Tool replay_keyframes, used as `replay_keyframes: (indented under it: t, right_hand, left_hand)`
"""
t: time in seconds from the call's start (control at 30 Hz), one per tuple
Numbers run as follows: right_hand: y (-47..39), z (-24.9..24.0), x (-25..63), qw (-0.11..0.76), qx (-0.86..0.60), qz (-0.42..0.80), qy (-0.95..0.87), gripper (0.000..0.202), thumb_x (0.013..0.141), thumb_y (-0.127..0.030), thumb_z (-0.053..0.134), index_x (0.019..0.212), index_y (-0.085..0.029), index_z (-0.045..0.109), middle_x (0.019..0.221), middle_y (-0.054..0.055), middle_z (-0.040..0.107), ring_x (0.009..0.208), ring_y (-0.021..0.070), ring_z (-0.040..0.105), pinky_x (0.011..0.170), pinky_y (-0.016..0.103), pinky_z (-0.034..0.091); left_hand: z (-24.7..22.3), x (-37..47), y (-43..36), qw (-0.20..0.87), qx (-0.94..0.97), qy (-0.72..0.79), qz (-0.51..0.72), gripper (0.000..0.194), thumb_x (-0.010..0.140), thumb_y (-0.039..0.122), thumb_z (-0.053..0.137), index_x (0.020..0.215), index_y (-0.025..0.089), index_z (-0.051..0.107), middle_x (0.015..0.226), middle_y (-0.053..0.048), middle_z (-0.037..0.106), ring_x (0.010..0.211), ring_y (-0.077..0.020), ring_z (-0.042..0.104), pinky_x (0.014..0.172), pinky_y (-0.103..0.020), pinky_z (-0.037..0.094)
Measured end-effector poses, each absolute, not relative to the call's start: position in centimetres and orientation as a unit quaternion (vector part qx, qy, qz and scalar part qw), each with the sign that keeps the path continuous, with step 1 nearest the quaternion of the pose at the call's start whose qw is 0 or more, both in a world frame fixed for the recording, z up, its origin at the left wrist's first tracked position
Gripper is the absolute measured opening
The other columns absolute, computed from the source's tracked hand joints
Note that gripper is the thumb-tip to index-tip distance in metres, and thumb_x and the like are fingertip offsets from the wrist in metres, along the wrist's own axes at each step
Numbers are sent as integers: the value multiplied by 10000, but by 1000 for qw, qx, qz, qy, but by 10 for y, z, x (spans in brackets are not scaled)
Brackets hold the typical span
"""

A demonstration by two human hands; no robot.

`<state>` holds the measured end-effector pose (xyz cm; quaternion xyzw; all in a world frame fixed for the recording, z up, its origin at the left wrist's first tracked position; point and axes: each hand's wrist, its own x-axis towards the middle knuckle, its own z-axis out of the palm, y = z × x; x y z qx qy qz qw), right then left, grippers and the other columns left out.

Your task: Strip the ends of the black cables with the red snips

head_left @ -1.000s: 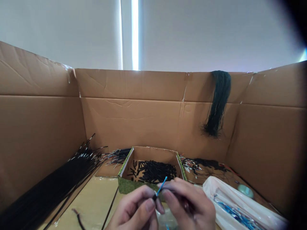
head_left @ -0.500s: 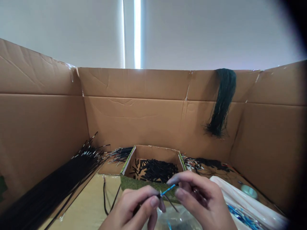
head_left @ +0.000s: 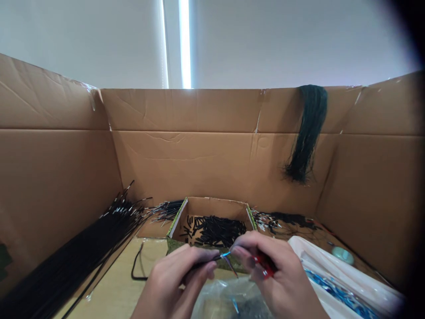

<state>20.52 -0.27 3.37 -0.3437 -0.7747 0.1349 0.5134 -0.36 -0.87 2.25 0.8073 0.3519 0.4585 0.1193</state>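
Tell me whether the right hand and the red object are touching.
Touching. The head view shows the red object gripped inside the curled right hand.

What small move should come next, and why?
Perhaps the right hand, a red object tucked in it, should gently draw the blue strip taut while the left hand steadies the dark cable: the strip bridges the gap between both hands.

White glare burns through a slit (head_left: 185,44) at top centre; soft shadow lies beside the dark strands (head_left: 308,133), upper right. The frame's right edge smears into black.
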Motion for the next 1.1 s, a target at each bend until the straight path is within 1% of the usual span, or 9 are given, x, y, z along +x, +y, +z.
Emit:
replay_keyframes:
  t: [0.1,0.17,0.27,0.33,0.57,0.7,0.77,0.93,1.1]
  right_hand:
    - [-4,29,201,542,-305,86,-778,145,969,-234,564,833,-236,616,693,-11,672,568,134,603,509,241,434]
    - [-2,26,199,551,-279,67,-784,113,964,-203,574,866,-245,611,692,-14,672,562,135,606,513,249,438]
    - [2,22,197,572,-242,45,-782,102,961,-168,570,915,-249,614,685,-17,669,544,135,599,506,255,439]
    - [5,20,196,585,-227,38,-778,110,954,-146,561,933,-238,616,687,-13,667,545,133,600,503,249,441]
    - [8,20,188,603,-234,69,-760,109,918,-133,585,887,-223,639,708,-18,697,580,121,638,531,204,474]
    - [5,24,186,606,-265,118,-740,107,911,-156,621,871,-243,670,745,-49,726,621,100,665,594,164,507]
    - [4,26,186,600,-272,121,-742,97,900,-158,644,885,-246,682,737,-57,724,586,87,644,570,150,498]
    - [1,27,187,608,-277,104,-737,101,866,-146,679,893,-239,711,630,-69,649,486,76,546,481,148,448]
    - [-6,21,178,616,-335,167,-693,68,875,-237,673,830,-247,723,550,-71,530,459,92,479,408,176,366]
  left_hand:
    - [28,-5,-12,86,826,336,445,95,960,186,607,992,242,677,746,9,708,614,-126,639,580,-188,461]
    - [31,-6,-15,67,838,330,429,112,980,187,561,929,227,653,693,13,672,574,-123,604,544,-195,438]
    - [30,-7,-18,55,849,325,413,274,1018,204,462,760,215,550,622,23,596,527,-116,545,501,-204,399]
    - [28,-8,-19,59,854,318,408,337,1037,221,400,709,216,474,602,33,554,506,-108,517,489,-205,384]
    - [26,-10,-15,125,860,317,381,331,1054,199,312,758,221,459,644,47,553,547,-87,552,550,-182,408]
    - [25,-9,-11,120,850,320,402,307,1036,165,341,764,216,476,687,39,578,595,-81,579,585,-170,421]
    - [25,-8,-11,116,847,320,408,296,1028,152,352,772,214,487,697,38,583,601,-79,578,588,-166,422]
    - [25,-8,-12,103,843,324,416,301,1025,139,364,763,211,494,687,41,582,596,-75,574,583,-163,416]
    - [22,-9,-11,66,833,332,437,276,1017,126,401,771,208,497,672,43,554,570,-79,531,565,-175,396]
